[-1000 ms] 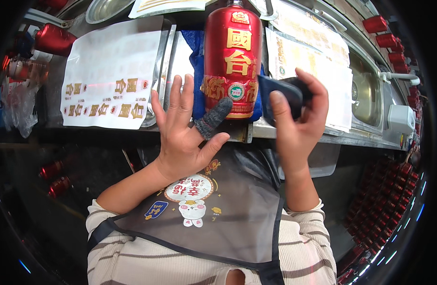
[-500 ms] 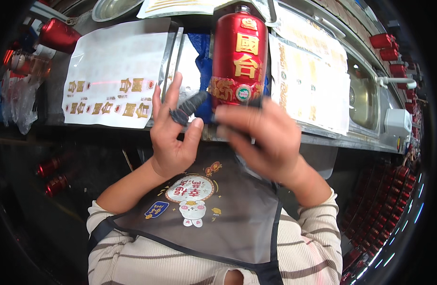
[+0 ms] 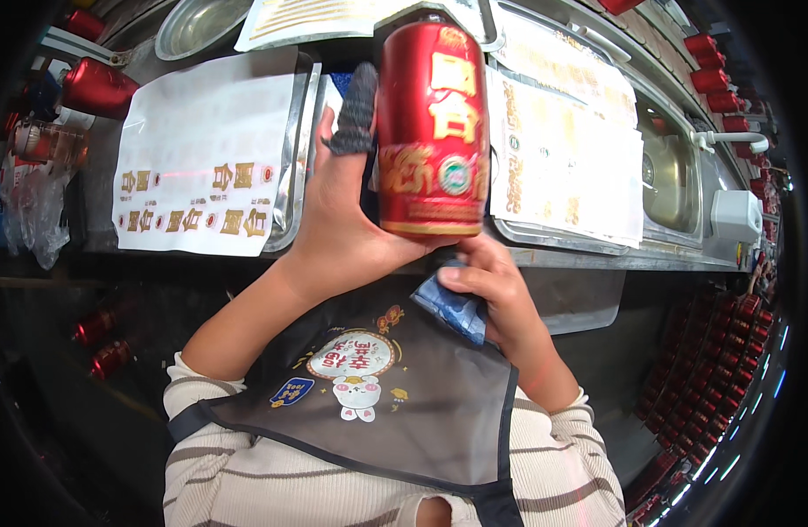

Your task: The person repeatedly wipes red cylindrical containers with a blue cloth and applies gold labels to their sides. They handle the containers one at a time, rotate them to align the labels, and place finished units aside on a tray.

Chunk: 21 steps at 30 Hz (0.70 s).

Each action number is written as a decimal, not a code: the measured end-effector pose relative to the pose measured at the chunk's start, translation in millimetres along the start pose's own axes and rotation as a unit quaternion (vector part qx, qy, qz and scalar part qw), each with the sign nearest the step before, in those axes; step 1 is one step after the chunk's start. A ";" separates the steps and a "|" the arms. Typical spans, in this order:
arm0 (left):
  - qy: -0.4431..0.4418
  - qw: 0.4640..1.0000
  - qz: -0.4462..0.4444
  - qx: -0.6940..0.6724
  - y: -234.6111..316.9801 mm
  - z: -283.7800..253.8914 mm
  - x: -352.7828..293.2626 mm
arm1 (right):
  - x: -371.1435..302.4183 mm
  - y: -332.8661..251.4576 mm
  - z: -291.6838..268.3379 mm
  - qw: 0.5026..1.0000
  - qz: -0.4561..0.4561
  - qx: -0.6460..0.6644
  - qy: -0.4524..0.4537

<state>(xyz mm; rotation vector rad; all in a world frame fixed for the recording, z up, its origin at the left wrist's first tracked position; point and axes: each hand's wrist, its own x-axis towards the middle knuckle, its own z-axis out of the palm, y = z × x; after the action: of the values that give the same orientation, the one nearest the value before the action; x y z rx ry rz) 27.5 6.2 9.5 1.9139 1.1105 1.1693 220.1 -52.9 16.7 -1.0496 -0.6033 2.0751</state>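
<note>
A glossy red bottle (image 3: 432, 180) with raised gold characters and a decorated lower band is up off the table's front part, its base toward me. My left hand (image 3: 344, 202) is wrapped round its left side and lower end; black tape covers one finger, and the far fingers are hidden behind the bottle. Just below the base, my right hand (image 3: 502, 285) pinches a folded blue cloth (image 3: 452, 306). On the left lies a white sheet (image 3: 206, 114) with gold character decals, and on the right are stacked sheets (image 3: 571, 167) of gold decals.
Metal trays lie under the sheets. A round metal bowl (image 3: 198, 26) stands at the back left, near another red bottle (image 3: 97, 88). At right are a sink (image 3: 667, 180), a white tap (image 3: 733, 140) and a white container (image 3: 736, 220). Rows of red bottles (image 3: 711, 378) stand lower right.
My left hand has gone from open beside the bottle to gripping it, and the bottle has shifted toward me. My right hand has dropped below it, now showing the blue cloth.
</note>
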 end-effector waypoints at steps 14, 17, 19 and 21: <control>0.022 0.966 -0.151 -0.207 8.8 2.0 -3.7 | -3.5 -18.4 -1.0 0.812 -0.362 -0.447 0.099; 0.054 0.936 -0.172 -0.301 0.2 11.0 -7.7 | 6.1 -6.6 -2.3 0.755 -0.407 -0.508 0.080; 0.044 0.939 -0.165 -0.300 -3.1 9.9 -9.2 | 7.0 -5.1 -3.4 0.753 -0.404 -0.514 0.081; 0.023 0.946 -0.160 -0.282 -6.5 4.5 -8.8 | 8.2 -5.6 -3.0 0.749 -0.412 -0.513 0.081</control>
<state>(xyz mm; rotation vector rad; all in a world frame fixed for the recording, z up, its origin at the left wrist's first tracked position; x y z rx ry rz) 27.2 0.9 -1.1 1.2249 0.9346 1.1887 221.4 -42.8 14.9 -1.1556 -1.8295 0.7572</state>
